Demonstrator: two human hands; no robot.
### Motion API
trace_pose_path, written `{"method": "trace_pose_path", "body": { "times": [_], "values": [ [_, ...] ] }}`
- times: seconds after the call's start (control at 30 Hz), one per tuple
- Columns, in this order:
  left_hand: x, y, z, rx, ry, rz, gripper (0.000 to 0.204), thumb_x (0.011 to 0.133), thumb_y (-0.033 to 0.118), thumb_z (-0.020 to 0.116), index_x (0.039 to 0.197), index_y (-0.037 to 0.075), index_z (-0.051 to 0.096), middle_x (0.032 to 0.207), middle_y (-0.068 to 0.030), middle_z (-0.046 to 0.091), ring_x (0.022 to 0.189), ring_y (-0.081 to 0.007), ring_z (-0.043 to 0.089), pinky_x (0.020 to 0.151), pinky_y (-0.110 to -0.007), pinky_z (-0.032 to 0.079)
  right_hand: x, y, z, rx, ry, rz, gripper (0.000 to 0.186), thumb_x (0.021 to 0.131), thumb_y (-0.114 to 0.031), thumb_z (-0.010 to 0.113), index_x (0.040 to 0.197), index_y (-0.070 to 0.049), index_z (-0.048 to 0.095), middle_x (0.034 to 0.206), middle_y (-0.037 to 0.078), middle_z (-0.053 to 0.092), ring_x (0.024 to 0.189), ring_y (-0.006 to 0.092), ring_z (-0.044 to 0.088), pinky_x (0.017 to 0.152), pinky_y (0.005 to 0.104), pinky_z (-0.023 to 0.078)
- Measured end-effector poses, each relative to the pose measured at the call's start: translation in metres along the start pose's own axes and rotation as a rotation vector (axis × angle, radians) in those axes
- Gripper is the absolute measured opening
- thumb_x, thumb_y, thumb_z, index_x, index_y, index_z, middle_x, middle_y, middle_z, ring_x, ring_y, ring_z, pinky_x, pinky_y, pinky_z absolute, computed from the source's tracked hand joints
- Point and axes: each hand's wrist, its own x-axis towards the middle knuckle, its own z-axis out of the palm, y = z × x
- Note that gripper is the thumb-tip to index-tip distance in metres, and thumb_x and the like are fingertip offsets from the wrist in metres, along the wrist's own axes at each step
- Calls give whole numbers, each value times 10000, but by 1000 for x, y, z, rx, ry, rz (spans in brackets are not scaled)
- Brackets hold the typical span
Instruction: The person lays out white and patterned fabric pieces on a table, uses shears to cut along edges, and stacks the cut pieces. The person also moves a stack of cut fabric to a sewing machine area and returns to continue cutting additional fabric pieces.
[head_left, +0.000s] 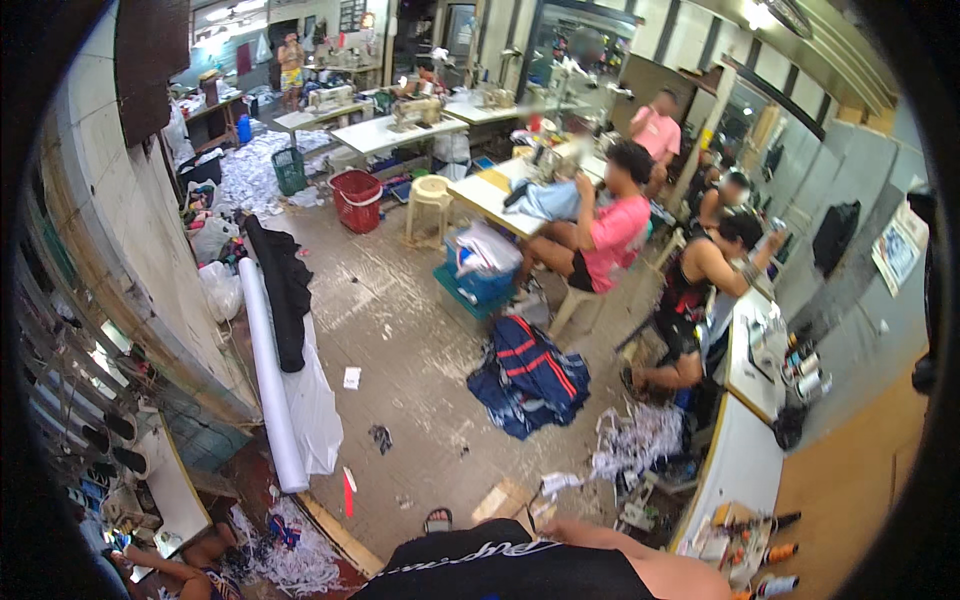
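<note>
I can't see my hands at all, only a bare forearm (640, 555) over my black shirt (500, 572), right beside the white desk (745, 465) carrying thread cones (778, 551).

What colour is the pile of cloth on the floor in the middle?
Dark navy blue with red stripes, seen in the head view.

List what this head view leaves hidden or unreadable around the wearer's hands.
- Both hands: out of the head view, cut off by the lower edge; only a forearm shows, so no grip can be judged.
- Right worktable: its small bottles are too small and edge-bent to identify.
- Far sewing tables: too small, blurred.
</note>
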Motion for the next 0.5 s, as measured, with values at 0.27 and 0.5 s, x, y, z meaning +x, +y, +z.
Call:
{"method": "trace_pose_path", "body": {
  "times": [0.27, 0.5],
  "values": [
    [212, 278, -250, -138, 585, 445, 477, 960, 322, 641, 1348, 45, 633, 1021, -203, 748, 927, -309, 720, 870, -409, 573, 84, -76, -125, 275, -88, 327, 467, 967, -430, 619, 1199, -42, 736, 1099, 196, 743, 951, 332, 710, 856, 447, 557],
    [300, 383, -344, 554, 549, 433, 342, 958, 271, 611, 1221, 58, 660, 897, -124, 750, 775, -284, 702, 736, -425, 580, 301, -267, -280, -77, -153, 47, 460, 940, -417, 664, 1181, -35, 749, 1029, 169, 757, 849, 278, 725, 780, 424, 576]
  ]
}}
